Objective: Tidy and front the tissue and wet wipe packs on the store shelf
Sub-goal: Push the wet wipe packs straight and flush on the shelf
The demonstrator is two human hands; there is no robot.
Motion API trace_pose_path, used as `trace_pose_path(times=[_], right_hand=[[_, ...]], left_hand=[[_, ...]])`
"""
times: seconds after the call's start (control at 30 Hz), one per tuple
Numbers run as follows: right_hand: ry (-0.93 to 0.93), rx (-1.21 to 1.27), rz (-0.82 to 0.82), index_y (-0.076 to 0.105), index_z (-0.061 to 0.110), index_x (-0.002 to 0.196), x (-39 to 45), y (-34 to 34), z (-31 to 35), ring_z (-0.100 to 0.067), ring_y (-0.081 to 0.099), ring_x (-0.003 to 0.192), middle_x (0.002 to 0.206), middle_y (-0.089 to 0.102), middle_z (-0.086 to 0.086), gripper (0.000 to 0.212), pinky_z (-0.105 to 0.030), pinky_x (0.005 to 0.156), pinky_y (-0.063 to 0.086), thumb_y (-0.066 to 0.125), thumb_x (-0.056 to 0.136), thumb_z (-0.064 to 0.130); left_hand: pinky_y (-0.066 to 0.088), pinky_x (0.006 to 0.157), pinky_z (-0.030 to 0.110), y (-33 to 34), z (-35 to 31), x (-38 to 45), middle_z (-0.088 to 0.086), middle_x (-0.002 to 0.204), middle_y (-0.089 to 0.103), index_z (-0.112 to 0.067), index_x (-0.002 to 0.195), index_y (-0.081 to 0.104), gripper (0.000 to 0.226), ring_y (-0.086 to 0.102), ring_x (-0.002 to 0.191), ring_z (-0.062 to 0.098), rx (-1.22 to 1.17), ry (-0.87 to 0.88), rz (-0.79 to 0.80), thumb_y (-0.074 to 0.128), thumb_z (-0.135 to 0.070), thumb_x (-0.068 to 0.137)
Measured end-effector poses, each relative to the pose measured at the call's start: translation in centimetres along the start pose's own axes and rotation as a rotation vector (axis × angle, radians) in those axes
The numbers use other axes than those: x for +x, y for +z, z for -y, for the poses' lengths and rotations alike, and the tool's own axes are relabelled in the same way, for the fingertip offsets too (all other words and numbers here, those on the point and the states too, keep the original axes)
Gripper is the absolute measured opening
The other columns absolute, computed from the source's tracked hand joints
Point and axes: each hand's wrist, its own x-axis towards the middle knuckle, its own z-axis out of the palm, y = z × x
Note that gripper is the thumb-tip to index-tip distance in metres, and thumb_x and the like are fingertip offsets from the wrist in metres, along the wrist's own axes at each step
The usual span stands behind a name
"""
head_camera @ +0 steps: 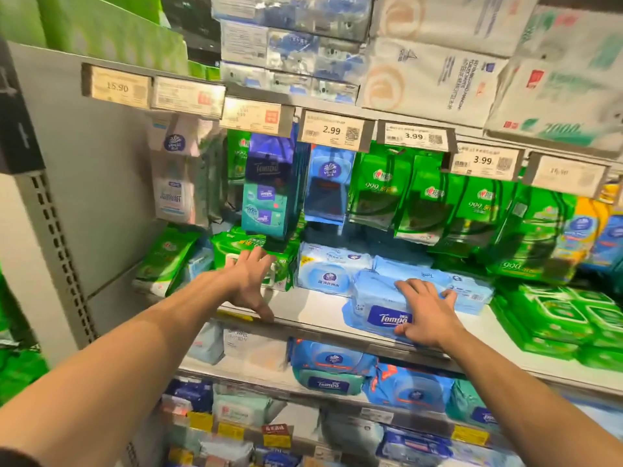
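A light blue Tempo wet wipe pack [374, 308] lies at the front edge of the white shelf [313, 305]. My right hand [424, 311] rests on top of it, fingers curled over its far side and thumb on its front. My left hand [251, 281] is spread open, fingertips touching a green wipe pack [246, 247] further back on the left. A pale blue Vinda wipe pack [328, 274] stands between the two hands. More blue packs [465, 288] sit behind my right hand.
Green hanging packs [421, 197] and a blue Tempo tissue bundle [266, 190] dangle from hooks above the shelf, under price tags [332, 130]. Green flat packs [556, 318] stack at the right. A green pack [165, 261] leans at the far left. Lower shelves hold more wipes [333, 365].
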Motion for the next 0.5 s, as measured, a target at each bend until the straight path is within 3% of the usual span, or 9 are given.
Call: trace_pose_path(times=[0.37,0.5], right_hand=[[-0.021,0.016,0.030,0.022,0.038,0.148,0.4,0.2,-3.8,-0.021,0.024,0.139,0.148,0.027,0.004,0.100,-0.057,0.103,0.025,0.078,0.068,0.057],[-0.042,0.055,0.064,0.023,0.037,0.147,0.6,0.0,-4.1,-0.023,0.023,0.138,0.147,0.027,0.002,0.100,-0.055,0.105,0.030,0.079,0.067,0.057]], left_hand=[[0.036,0.106,0.050,2.6,-0.9,1.6,0.005,0.142,0.026,-0.023,0.150,0.019,0.128,0.030,0.129,0.029,-0.012,-0.010,0.013,0.078,-0.074,0.048],[0.036,0.107,0.052,2.1,-3.7,2.9,0.004,0.142,0.025,-0.022,0.151,0.018,0.139,0.028,0.130,0.028,-0.070,0.072,0.015,0.066,-0.083,0.035]])
